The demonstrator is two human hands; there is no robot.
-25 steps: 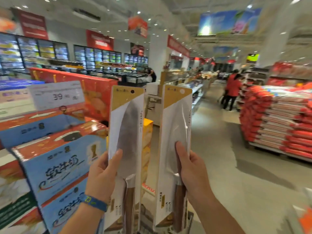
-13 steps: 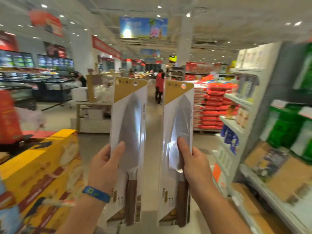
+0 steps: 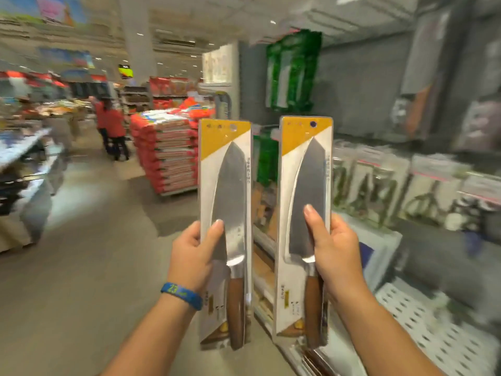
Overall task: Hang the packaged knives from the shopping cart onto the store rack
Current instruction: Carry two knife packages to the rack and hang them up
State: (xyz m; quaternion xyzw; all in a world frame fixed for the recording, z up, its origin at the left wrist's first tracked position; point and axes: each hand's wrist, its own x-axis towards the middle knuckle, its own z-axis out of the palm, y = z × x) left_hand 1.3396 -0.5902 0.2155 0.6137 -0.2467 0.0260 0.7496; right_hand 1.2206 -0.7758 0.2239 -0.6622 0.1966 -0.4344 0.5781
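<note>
You were at the carrying step, as I judge it: one packaged knife in each hand, held upright in front of you, neither on a hook yet. Your left hand (image 3: 192, 256) gripped the left pack (image 3: 225, 185) low on its outer edge, with the thumb flat across the front over the blade and the other fingers curled behind the card. A blue wristband (image 3: 181, 294) sat on that wrist. Your right hand (image 3: 334, 251) gripped the right pack (image 3: 305, 185) the same way, thumb on the front and fingers wrapped round the outer edge. The two packs stood side by side and apart, points up and wooden handles down, each with a small hanging hole (image 3: 233, 128) in its yellow top. Just beyond the right pack ran the rack (image 3: 379, 185), badly blurred, with rows of carded goods hanging on it and a white perforated shelf (image 3: 433, 321) below. I could not make out a free hook. The next move, to my mind, called for facing the rack squarely, finding an empty peg and lining one hole up with its tip, probably one pack at a time. The cart did not show. Farther down the aisle stood a stack of red sacks (image 3: 165, 158) and two people in red tops (image 3: 111, 123).
</note>
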